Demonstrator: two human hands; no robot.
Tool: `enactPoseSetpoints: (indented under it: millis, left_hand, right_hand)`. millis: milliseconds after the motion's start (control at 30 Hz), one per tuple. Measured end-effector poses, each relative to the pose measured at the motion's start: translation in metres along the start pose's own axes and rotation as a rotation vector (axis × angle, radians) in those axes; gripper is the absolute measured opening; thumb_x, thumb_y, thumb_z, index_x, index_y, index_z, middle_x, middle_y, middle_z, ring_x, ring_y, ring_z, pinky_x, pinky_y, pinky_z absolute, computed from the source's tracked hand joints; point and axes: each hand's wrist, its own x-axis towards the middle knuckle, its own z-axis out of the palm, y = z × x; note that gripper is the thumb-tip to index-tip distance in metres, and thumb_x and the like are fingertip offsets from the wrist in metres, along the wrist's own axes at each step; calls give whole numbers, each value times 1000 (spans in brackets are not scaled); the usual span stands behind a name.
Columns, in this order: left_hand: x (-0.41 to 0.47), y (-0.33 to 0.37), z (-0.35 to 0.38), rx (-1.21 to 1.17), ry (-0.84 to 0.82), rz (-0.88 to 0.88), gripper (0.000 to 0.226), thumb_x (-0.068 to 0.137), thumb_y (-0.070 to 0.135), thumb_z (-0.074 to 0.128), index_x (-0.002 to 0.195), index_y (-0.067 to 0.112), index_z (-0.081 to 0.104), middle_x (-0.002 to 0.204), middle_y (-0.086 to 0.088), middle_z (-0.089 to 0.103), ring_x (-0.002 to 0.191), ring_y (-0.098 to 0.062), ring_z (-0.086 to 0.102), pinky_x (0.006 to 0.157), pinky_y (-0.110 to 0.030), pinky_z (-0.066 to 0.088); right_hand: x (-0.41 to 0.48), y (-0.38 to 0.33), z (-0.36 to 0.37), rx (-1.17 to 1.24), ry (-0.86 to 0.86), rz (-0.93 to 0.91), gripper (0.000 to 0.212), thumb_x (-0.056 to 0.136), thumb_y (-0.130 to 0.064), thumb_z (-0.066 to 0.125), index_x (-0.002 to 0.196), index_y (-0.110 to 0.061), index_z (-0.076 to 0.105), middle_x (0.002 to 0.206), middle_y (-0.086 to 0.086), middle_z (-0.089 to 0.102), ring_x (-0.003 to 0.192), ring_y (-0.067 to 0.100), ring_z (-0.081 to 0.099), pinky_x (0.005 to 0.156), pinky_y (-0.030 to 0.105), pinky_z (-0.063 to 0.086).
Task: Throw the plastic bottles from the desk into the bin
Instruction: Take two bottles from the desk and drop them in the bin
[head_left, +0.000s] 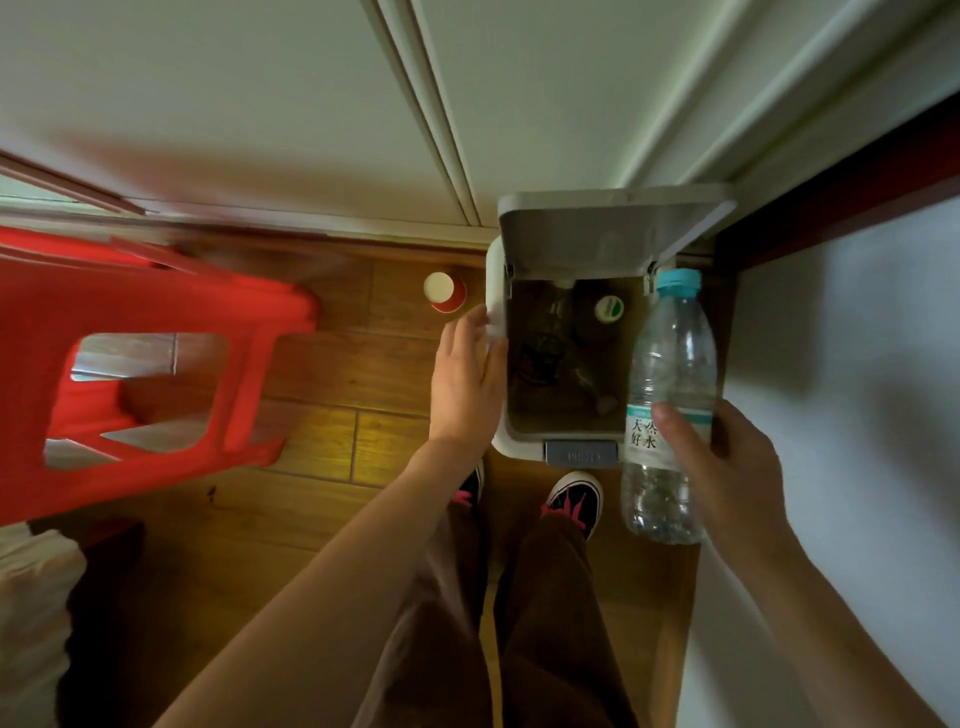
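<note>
the right hand (727, 467) is wrapped around a clear plastic bottle (670, 405), with the thumb across its white and teal label. the bottle has a light blue cap on top and stands almost straight up. it is held in the air over the right edge of the bin (496, 332), near the bin's front right corner.

the bin is white and sits on the wooden floor (322, 395), against the wall. its lid (608, 234) is flipped up at the back, so the inside shows. it is dark in there, but another bottle with a white and green cap (609, 307) lies inside, along with some other things too dim to make out. a grey push button (582, 453) is on the front edge of the bin.

the left hand (467, 384) is open and flat, fingers together, and it rests on the left edge of the bin. it holds nothing.

a small red cup (444, 292) stands on the floor just beside the bin's back left corner. a red plastic stool (135, 364) is well off to the left. two shoes (574, 501) with pink marks stand right in front of the bin.
</note>
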Motion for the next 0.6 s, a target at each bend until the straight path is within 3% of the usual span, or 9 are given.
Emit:
enactPoseSetpoints:
  millis: [133, 200, 300, 433, 567, 600]
  left_hand:
    - [4, -12, 13, -29, -50, -105, 47, 100, 31, 43, 143, 13, 38, 133, -5, 44, 103, -7, 52, 77, 0, 44]
    - [6, -15, 19, -59, -49, -138, 45, 100, 30, 43, 141, 10, 40, 127, -6, 46, 90, -2, 50, 70, 6, 37]
    - [7, -23, 23, -87, -33, -136, 41, 99, 29, 44, 132, 6, 47, 119, -6, 50, 84, 2, 49, 67, 5, 37]
    - [8, -32, 27, -107, -38, -117, 33, 99, 31, 45, 113, 2, 53, 101, -7, 53, 77, -2, 48, 65, -1, 38]
    - [9, -38, 31, -149, -10, -112, 21, 99, 30, 46, 95, 9, 50, 83, 7, 45, 70, 2, 46, 61, -3, 36]
    - [10, -40, 32, -165, -7, -108, 20, 99, 30, 46, 92, 12, 48, 80, 9, 44, 68, 3, 46, 60, -4, 36]
  right_hand:
    - [12, -3, 19, -185, -82, 42, 43, 81, -51, 63, 109, -18, 64, 84, -15, 66, 72, -2, 64, 49, 6, 45]
    - [22, -5, 31, -234, -117, 54, 41, 83, -53, 62, 107, -19, 63, 83, -14, 67, 68, -1, 66, 45, 4, 44]
    - [42, -9, 47, -231, -140, 82, 47, 83, -57, 62, 100, -14, 67, 77, -7, 71, 57, 2, 69, 45, 11, 48]
    - [75, -15, 66, -179, -142, 188, 51, 83, -56, 64, 94, -6, 71, 70, 1, 72, 43, 0, 65, 37, 10, 43]
    - [100, -14, 83, -145, -104, 175, 54, 81, -58, 65, 96, -7, 72, 82, 7, 74, 66, 13, 70, 54, 19, 49]
    - [105, -13, 88, -135, -98, 158, 51, 81, -56, 66, 98, -7, 71, 83, 6, 74, 66, 12, 69, 51, 16, 50]
